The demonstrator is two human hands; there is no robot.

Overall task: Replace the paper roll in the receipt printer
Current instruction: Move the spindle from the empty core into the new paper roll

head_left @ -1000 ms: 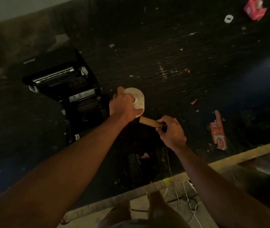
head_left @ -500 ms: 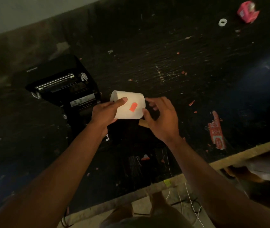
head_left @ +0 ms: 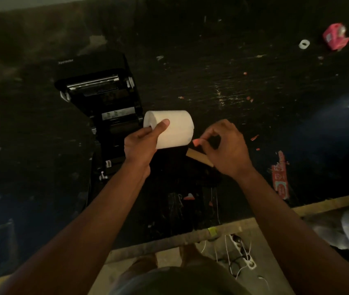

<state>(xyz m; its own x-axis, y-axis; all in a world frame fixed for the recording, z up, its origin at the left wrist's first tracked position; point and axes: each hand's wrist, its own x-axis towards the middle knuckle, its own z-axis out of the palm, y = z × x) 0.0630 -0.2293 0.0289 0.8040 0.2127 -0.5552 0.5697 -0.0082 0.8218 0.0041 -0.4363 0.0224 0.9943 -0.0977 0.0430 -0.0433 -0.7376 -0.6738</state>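
A dark, scuffed worktop [head_left: 243, 86] fills most of the head view, its pale front edge running across the lower part of the frame. On its left half stands the black receipt printer [head_left: 103, 103], lid swung open toward the far side, with a metal bar visible across the raised lid and the paper bay exposed just left of the hands. The left hand [head_left: 141, 143] is closed around the white paper roll [head_left: 173, 128], thumb on the curved face and fingers at the open core end; the roll is held in the air on its side, just beside the right edge of the printer and not inside the bay. The right hand [head_left: 226, 147] is narrowed to a pinch, thumb and forefinger closed on a small orange-red sticker tab [head_left: 197, 142] at the lower right end of the roll. Under the right hand, on the worktop, lies a brown cardboard core [head_left: 199, 157], partly hidden by the fingers. Near the right front edge lies a red printed wrapper strip [head_left: 281, 177]. At the far right corner sit a pink tape dispenser [head_left: 336, 38] and, just to its left, 1 small white ring [head_left: 304, 44]. Small orange-red scraps [head_left: 254, 137] are scattered over the surface.
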